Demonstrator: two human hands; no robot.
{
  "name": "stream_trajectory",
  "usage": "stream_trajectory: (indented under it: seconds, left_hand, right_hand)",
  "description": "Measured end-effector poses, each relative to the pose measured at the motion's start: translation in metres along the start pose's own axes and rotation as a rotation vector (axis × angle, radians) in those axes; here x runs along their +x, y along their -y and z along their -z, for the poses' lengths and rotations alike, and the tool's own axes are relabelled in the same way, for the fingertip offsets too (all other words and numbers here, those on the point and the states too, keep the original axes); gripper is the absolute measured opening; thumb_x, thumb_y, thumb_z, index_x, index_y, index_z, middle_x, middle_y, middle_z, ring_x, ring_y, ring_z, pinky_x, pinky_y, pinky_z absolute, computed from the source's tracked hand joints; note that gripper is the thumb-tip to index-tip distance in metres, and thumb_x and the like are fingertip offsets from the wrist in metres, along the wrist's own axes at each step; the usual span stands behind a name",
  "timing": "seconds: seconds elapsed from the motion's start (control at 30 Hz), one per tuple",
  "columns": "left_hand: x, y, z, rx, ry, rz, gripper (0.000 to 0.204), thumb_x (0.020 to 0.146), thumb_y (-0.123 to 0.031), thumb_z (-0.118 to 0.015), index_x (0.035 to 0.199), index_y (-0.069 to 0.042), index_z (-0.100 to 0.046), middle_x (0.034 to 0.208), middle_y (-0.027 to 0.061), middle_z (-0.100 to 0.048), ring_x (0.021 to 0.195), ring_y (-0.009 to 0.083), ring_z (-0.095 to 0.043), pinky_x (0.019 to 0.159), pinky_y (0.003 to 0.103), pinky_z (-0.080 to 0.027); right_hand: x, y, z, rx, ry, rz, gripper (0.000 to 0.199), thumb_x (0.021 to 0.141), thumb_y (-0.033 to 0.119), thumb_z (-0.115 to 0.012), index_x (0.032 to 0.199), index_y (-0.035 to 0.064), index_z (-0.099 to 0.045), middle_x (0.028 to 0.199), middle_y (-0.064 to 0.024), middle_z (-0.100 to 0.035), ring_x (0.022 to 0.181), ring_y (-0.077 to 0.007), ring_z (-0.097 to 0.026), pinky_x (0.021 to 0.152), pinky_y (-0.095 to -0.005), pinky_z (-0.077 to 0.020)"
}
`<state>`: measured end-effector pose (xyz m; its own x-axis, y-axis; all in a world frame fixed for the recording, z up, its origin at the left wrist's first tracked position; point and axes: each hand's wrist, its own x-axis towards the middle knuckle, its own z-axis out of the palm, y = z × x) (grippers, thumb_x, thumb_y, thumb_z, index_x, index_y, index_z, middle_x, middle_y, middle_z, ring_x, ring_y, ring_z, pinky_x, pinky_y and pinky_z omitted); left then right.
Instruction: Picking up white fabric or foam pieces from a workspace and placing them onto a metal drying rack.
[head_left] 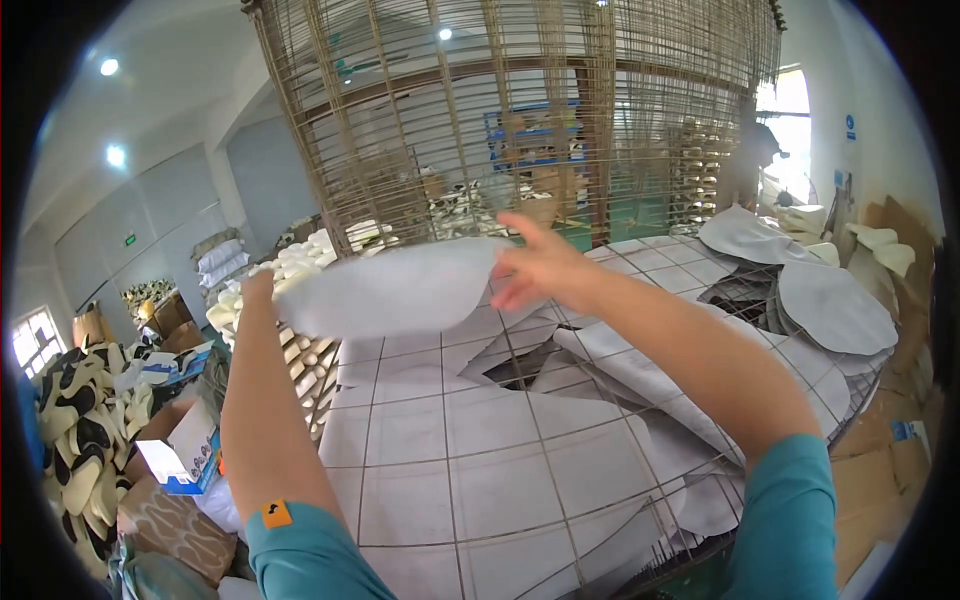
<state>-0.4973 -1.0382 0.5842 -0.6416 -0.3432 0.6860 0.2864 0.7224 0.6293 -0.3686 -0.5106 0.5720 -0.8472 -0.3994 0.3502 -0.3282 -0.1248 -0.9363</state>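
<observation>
Held out in front of me is a long, thin, pale grey-white sheet with rounded ends, slightly blurred by motion. My left hand grips its left end, with the fingers partly hidden. At the opposite end, my right hand has its fingers spread and smeared; whether they touch the sheet's edge I cannot tell. Below both arms lies a wire grid with thin rods crossing in squares. Under and around it are several similar pale sheets, overlapping. More of them are stacked at the right.
Tall wire racks rise behind the grid. Cream shoe-sole-like pieces are stacked beside its left edge, and a pile of black-and-cream pieces lies far left, near an open box. Cardboard covers the right. Someone stands at the back right.
</observation>
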Motion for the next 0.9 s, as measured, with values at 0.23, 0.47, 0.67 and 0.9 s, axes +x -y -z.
stream_trajectory:
  seconds: [0.23, 0.47, 0.67, 0.9]
  left_hand:
    - [-0.014, -0.063, -0.039, -0.268, -0.143, 0.391, 0.037, 0.074, -0.027, -0.057, 0.101, -0.002, -0.054, 0.089, 0.0111, -0.054, 0.072, 0.0247, -0.051, 0.058, 0.039, -0.044]
    - [-0.121, -0.394, -0.066, -0.643, 0.387, -0.112, 0.043, 0.082, -0.025, -0.057, 0.118, -0.005, -0.047, 0.098, 0.0064, -0.056, 0.08, 0.0167, -0.059, 0.067, 0.026, -0.049]
    - [-0.364, -0.635, -0.187, -0.824, 0.792, -0.564, 0.04, 0.085, -0.023, -0.053, 0.119, -0.002, -0.049, 0.101, 0.0054, -0.058, 0.086, 0.0141, -0.058, 0.077, 0.024, -0.045]
    - [-0.721, -0.699, -0.301, -0.941, 1.883, -0.454, 0.033, 0.082, -0.002, -0.053, 0.115, -0.002, -0.052, 0.097, 0.0067, -0.059, 0.082, 0.0152, -0.059, 0.073, 0.027, -0.048]
  right_hand:
    - [-0.101, 0.049, 0.066, -0.334, -0.017, 0.178, 0.039, 0.09, 0.017, -0.046, 0.126, 0.0056, -0.038, 0.09, -0.0131, -0.058, 0.067, -0.0172, -0.061, 0.061, -0.0281, -0.0508]
    - [-0.418, 0.016, 0.188, -0.207, -0.986, 0.425, 0.025, 0.086, 0.01, -0.051, 0.11, 0.0017, -0.052, 0.081, -0.0096, -0.061, 0.065, -0.0154, -0.059, 0.059, -0.0259, -0.0489]
    - [-0.809, -0.139, 0.257, -0.427, -1.87, -0.242, 0.019, 0.081, 0.009, -0.056, 0.098, 0.0018, -0.06, 0.078, -0.0084, -0.062, 0.066, -0.0166, -0.06, 0.059, -0.0278, -0.0478]
    - [-1.007, -0.19, 0.195, -1.237, -1.783, -1.211, 0.018, 0.068, 0.011, -0.061, 0.084, 0.004, -0.064, 0.092, -0.014, -0.059, 0.092, -0.0313, -0.052, 0.075, -0.0387, -0.0474]
